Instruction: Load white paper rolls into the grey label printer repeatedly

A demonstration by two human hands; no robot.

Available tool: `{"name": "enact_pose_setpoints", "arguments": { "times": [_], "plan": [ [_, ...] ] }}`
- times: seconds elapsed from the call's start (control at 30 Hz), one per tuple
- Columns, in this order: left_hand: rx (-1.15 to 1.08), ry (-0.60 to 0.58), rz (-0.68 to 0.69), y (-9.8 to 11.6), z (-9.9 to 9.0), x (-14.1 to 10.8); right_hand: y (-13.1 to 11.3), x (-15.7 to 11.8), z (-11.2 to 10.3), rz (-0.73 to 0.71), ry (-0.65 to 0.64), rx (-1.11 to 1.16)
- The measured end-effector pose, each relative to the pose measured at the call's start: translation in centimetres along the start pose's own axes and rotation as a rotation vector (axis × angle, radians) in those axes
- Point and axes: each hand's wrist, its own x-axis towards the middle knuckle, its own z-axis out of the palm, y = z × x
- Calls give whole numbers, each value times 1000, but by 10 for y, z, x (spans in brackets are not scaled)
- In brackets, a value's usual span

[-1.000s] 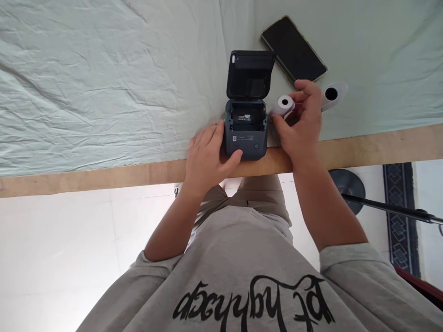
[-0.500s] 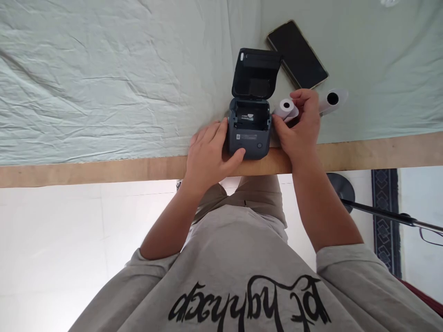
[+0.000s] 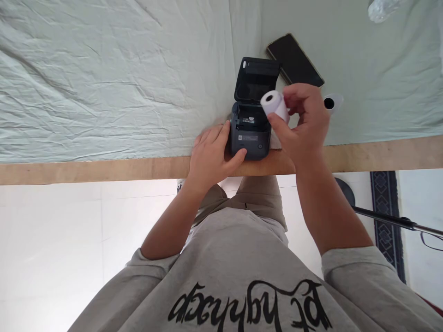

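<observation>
A small dark label printer [image 3: 251,143] stands near the table's front edge, its lid [image 3: 256,80] swung up and its paper bay exposed. My left hand [image 3: 212,154] rests against the printer's left side, fingers along it and the thumb on its front corner, steadying or gripping it. Between the thumb and fingers of my right hand [image 3: 304,122] is a white paper roll [image 3: 276,106], lifted and tilted beside the bay's right edge. Another white roll with a dark core [image 3: 331,103] is partly hidden behind my right hand.
A dark phone [image 3: 294,60] lies behind the printer to the right. Crumpled clear plastic [image 3: 382,9] sits at the far right. Light green cloth [image 3: 121,83] covers the table up to its wooden edge [image 3: 86,170]. A black stand pole [image 3: 384,216] is at the lower right.
My right hand has picked the paper roll up off the cloth and brought it left, to the open printer. My left hand stays at the printer's side.
</observation>
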Motion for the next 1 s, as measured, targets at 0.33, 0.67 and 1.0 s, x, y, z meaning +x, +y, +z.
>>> {"name": "enact_pose_setpoints", "arguments": {
  "times": [0.33,0.67,1.0],
  "plan": [
    [19,-4,-3,2,0,0,12,18,19,-30,-287,-39],
    [-52,4,-13,-1,-3,0,-18,-17,6,-148,-82,68],
    [-195,60,-121,7,-3,10,-24,-45,15,-104,-29,45]
  ]
}}
